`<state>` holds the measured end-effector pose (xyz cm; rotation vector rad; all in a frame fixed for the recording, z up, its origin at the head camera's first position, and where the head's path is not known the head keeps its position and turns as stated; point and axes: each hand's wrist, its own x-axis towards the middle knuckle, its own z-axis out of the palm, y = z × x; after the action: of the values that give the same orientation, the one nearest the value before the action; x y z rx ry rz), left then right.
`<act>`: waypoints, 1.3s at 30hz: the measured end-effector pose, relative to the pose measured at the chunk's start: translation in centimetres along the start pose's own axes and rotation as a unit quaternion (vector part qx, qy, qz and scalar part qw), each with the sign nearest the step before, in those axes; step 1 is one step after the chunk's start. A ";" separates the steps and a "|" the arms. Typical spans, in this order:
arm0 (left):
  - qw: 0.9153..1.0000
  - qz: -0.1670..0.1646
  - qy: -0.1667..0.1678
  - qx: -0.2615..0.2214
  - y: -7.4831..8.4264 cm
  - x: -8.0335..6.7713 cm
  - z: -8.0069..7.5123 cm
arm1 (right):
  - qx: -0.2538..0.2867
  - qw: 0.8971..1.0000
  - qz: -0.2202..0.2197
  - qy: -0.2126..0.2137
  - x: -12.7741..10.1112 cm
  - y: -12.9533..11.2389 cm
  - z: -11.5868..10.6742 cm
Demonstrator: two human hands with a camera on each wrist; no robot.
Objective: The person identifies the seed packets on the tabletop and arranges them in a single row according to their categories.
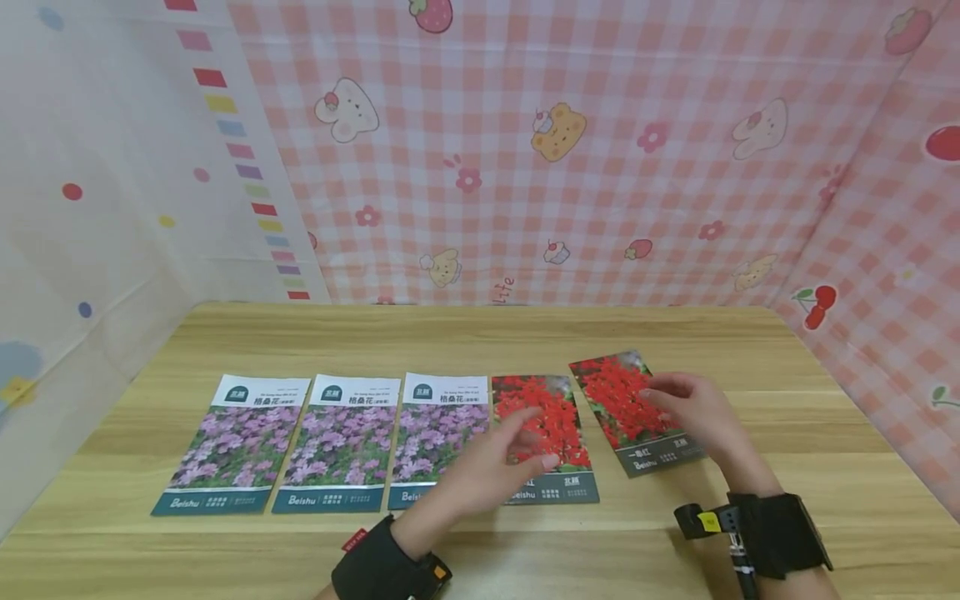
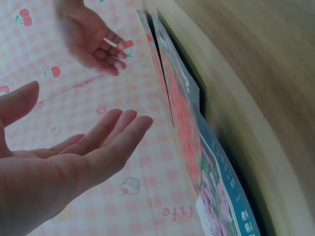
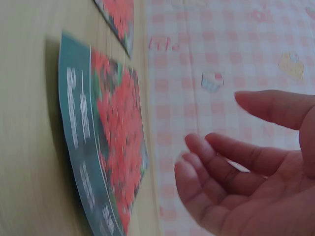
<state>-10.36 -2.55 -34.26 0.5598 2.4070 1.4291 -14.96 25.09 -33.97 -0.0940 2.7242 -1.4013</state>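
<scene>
Five flower packets lie in a row on the wooden table. Two with red flowers are at the right, and the rightmost red packet (image 1: pixel 617 398) sits tilted and a little apart from the other red packet (image 1: pixel 564 429). My left hand (image 1: pixel 476 467) hovers over that second one and covers part of its lower left, thumb and fingers apart. Over the right edge of the tilted packet is my right hand (image 1: pixel 705 417). In the right wrist view its loosely bent fingers (image 3: pixel 246 157) hold nothing and stand off from the packet's surface.
Three purple-flower packets, at the left (image 1: pixel 232 446), second (image 1: pixel 337 446) and third (image 1: pixel 431 429), line up left of the red ones. Patterned cloth (image 1: pixel 487 208) closes off the back and both sides of the table (image 1: pixel 225 554). Black straps (image 1: pixel 783 533) circle both wrists.
</scene>
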 end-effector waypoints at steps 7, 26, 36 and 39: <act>0.999 0.001 -0.018 -0.037 0.5 -0.2 0.5 | -0.040 0.999 0.036 0.001 0.0 1.1 -1.6; 0.994 -0.005 -0.053 -0.091 1.5 0.4 2.4 | -0.196 0.977 0.079 -0.020 0.7 3.9 -2.2; 0.993 -0.019 -0.063 -0.098 1.4 0.7 2.7 | -0.188 0.977 0.093 -0.028 0.7 4.0 -2.0; 0.991 -0.027 -0.065 -0.117 1.3 0.7 2.7 | -0.183 0.978 0.098 -0.031 0.7 3.9 -2.1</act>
<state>-9.58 0.41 -34.45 0.5103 2.1008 1.5726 -15.94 28.99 -35.96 0.1044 2.8125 -0.8246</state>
